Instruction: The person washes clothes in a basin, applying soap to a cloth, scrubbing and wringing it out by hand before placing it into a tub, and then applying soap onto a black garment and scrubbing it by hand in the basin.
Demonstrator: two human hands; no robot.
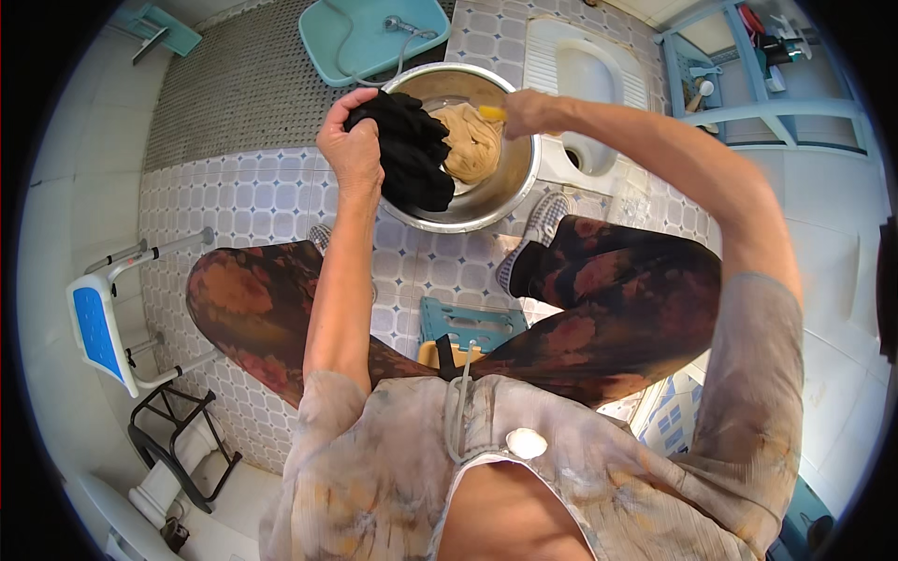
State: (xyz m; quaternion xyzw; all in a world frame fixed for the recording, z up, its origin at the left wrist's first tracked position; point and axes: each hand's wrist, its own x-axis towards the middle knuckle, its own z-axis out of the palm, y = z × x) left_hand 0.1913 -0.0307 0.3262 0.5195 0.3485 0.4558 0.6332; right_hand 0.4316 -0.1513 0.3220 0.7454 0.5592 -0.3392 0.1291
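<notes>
My left hand [353, 145] is closed on a bunched black cloth [412, 154], which hangs over the left side of a round metal basin [510, 192]. Over the basin's right rim, my right hand [530, 114] is closed on a small yellow bar-shaped thing [492, 113]; most of it is hidden in the fist, so its kind cannot be made out. Below that hand, a beige cloth [470, 145] lies crumpled inside the basin, right beside the black one. The black cloth covers part of the basin's left wall.
A turquoise tub [327, 47] with a shower head [398, 25] and hose stands behind the basin. To the right is a squat toilet [552, 84], then a blue shelf [781, 112]. At left stands a seat with a blue pad [98, 327]. A turquoise stool [468, 323] is beneath me.
</notes>
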